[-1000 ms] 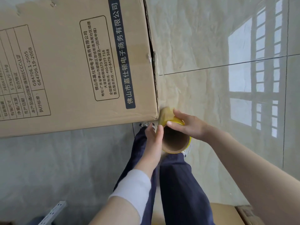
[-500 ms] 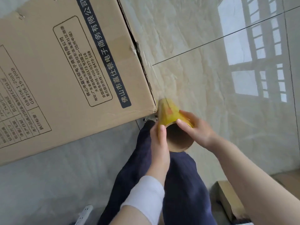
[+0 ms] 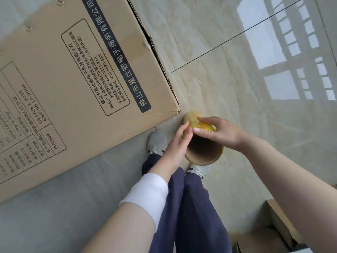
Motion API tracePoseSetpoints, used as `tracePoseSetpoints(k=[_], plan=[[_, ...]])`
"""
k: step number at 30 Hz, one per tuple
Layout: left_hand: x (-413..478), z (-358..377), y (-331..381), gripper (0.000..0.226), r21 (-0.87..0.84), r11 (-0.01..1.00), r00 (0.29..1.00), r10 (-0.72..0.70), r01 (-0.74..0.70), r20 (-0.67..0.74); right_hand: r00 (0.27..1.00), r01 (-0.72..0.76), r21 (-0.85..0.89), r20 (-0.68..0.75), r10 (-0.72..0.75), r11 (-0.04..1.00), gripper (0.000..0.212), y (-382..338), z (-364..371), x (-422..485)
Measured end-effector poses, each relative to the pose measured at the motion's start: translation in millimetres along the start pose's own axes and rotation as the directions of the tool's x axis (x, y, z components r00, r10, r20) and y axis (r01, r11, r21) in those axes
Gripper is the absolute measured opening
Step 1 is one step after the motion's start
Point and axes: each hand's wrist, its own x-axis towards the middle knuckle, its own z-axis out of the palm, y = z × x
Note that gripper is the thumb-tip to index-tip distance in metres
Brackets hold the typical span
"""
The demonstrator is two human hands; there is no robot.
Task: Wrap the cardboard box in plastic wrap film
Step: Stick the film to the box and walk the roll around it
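Head view, looking down from above: I see one big cardboard box point(image 3: 63, 88) filling the upper left of the frame, with black writing and one dark blue stripe on its side. It stands on the shiny floor point(image 3: 237, 88). Just below its lower right corner, near the middle of the frame, is one roll of plastic wrap point(image 3: 200, 150) with a brown tube inside and yellow on its outside. A thin see-through strip of film point(image 3: 179, 94) runs from the roll up along the box's right edge.

Two hands hold the roll. The left hand point(image 3: 175, 145) is on its left side, fingers bent a little around it; I cannot see the thumb. The right hand point(image 3: 218, 132) grips it from the top, with fingers and thumb curled over the yellow part.

Below the hands are two white shoes, one point(image 3: 156, 143) beside the left wrist and one point(image 3: 198, 170) under the roll, and dark blue trousers point(image 3: 191, 207). One smaller brown box point(image 3: 273, 225) sits in the lower right of the frame.
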Motion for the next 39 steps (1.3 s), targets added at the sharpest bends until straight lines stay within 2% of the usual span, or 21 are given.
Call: tracePoseSetpoints(k=[3, 5, 6, 7, 10, 13, 14, 16, 18, 20, 23, 24, 26, 28, 29, 30, 32, 33, 34, 37, 39], plan=[[9.1, -7.5, -2.2, 0.049, 0.072, 0.997, 0.997, 0.011, -0.017, 0.080, 0.988, -0.050, 0.409, -0.111, 0.104, 0.911, 0.078, 26.5, 19.5, -24.0], [12.9, -10.8, -6.1, 0.054, 0.114, 0.992, 0.995, 0.038, -0.049, 0.096, 0.968, -0.070, 0.603, -0.153, 0.201, 0.795, 0.072, 32.9, 44.5, -34.7], [11.2, -10.7, -7.4, 0.061, 0.117, 0.991, 0.995, 0.049, -0.059, 0.085, 0.955, -0.063, 0.657, -0.179, 0.237, 0.751, 0.079, 31.7, 57.1, -35.5], [9.7, -10.2, -12.4, 0.065, 0.099, 0.993, 0.997, 0.057, -0.062, 0.049, 0.939, -0.054, 0.666, -0.219, 0.265, 0.744, 0.087, 30.4, 68.6, -32.7], [-7.0, -6.9, -33.5, 0.069, -0.043, 0.998, 0.994, 0.031, -0.035, -0.103, 0.919, -0.064, 0.559, -0.291, 0.268, 0.827, 0.103, 17.6, 84.2, -25.6], [-30.3, -9.4, -63.9, 0.103, -0.286, 0.957, 0.961, -0.126, 0.053, -0.245, 0.959, -0.139, 0.362, -0.184, 0.217, 0.922, 0.104, 10.3, 90.2, -23.1], [-36.5, -10.8, -75.0, 0.112, -0.337, 0.938, 0.951, -0.174, 0.081, -0.255, 0.970, -0.147, 0.296, -0.143, 0.196, 0.944, 0.101, 9.8, 94.3, -22.5], [-49.4, -14.1, -96.1, 0.113, -0.366, 0.923, 0.954, -0.208, 0.119, -0.215, 0.980, -0.135, 0.195, -0.116, 0.159, 0.972, 0.085, 8.7, 104.0, -23.9], [-59.1, -20.8, -99.6, 0.102, -0.278, 0.953, 0.978, -0.164, 0.123, -0.129, 0.983, -0.116, 0.169, -0.119, 0.137, 0.979, 0.081, 10.4, 106.8, -27.1], [-60.0, -34.2, -91.1, 0.087, -0.058, 0.998, 0.997, -0.040, 0.036, -0.067, 0.981, -0.107, 0.214, -0.135, 0.138, 0.971, 0.090, 13.4, 108.3, -32.5], [-33.5, -53.7, -65.4, 0.092, 0.142, 0.980, 0.989, 0.136, -0.142, 0.050, 0.980, -0.063, 0.336, -0.157, 0.122, 0.940, 0.079, 18.0, 114.3, -34.4], [-23.3, -57.5, -54.7, 0.088, 0.197, 0.965, 0.980, 0.148, -0.172, 0.133, 0.980, -0.042, 0.449, -0.157, 0.125, 0.893, 0.080, 19.3, 119.9, -36.9], [-9.1, -59.2, -45.4, 0.064, 0.330, 0.925, 0.951, 0.084, -0.186, 0.299, 0.970, -0.001, 0.676, -0.177, 0.164, 0.737, 0.086, 24.3, 142.3, -45.7], [-4.5, -58.5, -47.8, 0.052, 0.399, 0.898, 0.940, 0.044, -0.186, 0.339, 0.941, 0.083, 0.803, -0.258, 0.218, 0.590, 0.066, 23.7, 172.6, -52.0], [-7.2, -59.3, -51.3, 0.051, 0.392, 0.899, 0.945, 0.062, -0.193, 0.321, 0.910, 0.120, 0.830, -0.312, 0.274, 0.544, 0.057, 20.3, 186.4, -52.3], [-14.0, -61.0, -57.0, 0.051, 0.382, 0.902, 0.951, 0.090, -0.204, 0.294, 0.875, 0.146, 0.836, -0.358, 0.325, 0.529, 0.057, 14.3, 197.5, -51.6], [-29.8, -67.5, -71.7, 0.049, 0.325, 0.926, 0.973, 0.133, -0.190, 0.189, 0.836, 0.145, 0.809, -0.408, 0.367, 0.570, 0.085, 4.5, 209.9, -46.9], [-36.2, -74.0, -79.1, 0.048, 0.275, 0.947, 0.983, 0.140, -0.169, 0.120, 0.839, 0.105, 0.776, -0.405, 0.364, 0.622, 0.102, -0.4, 213.2, -44.6], [-41.8, -81.7, -85.3, 0.047, 0.207, 0.966, 0.988, 0.143, -0.151, 0.056, 0.853, 0.056, 0.740, -0.384, 0.353, 0.670, 0.108, -4.9, 213.7, -41.1], [-55.4, -102.5, -109.0, 0.049, -0.031, 0.997, 0.996, 0.067, -0.068, -0.052, 0.917, -0.035, 0.609, -0.295, 0.267, 0.792, 0.097, -18.9, 215.1, -32.1], [-63.9, -110.3, -129.0, 0.057, -0.084, 0.996, 0.994, 0.009, -0.018, -0.106, 0.939, -0.048, 0.569, -0.254, 0.231, 0.821, 0.093, -23.1, 223.2, -25.6]])
